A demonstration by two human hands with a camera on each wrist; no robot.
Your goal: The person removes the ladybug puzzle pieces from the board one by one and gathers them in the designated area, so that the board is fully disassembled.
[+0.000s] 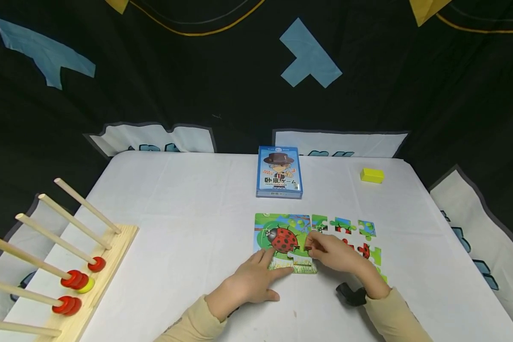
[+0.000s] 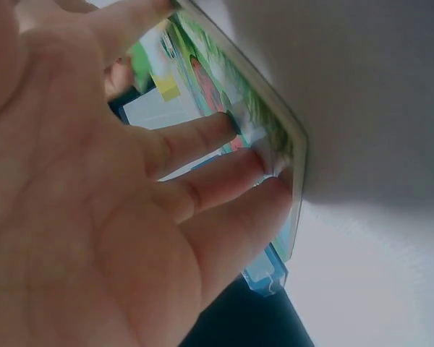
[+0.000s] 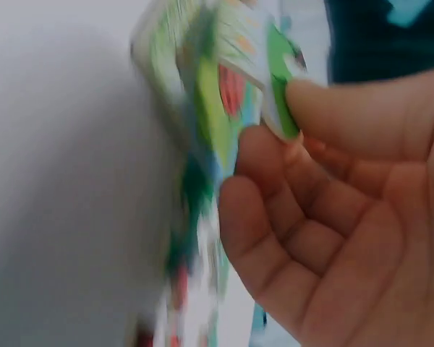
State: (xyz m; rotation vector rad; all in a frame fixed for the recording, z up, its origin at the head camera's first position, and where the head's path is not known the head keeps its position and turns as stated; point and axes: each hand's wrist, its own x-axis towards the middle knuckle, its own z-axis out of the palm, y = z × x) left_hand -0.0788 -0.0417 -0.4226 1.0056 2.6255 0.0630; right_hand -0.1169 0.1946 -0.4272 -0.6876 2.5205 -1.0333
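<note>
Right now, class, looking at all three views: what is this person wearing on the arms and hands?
Both arms are covered by long, pale yellowish-beige sleeves, the left sleeve and the right sleeve, each ending at the wrist. The left hand and the right hand are bare: no gloves, rings or markings show. A small black device sits at the right wrist.

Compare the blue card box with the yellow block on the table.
The blue card box is larger and flat, with a cartoon figure and lettering; the yellow block is small, plain and chunky. The box lies mid-table, behind the ladybird puzzle; the block sits far right. Both lie untouched on the white table.
</note>
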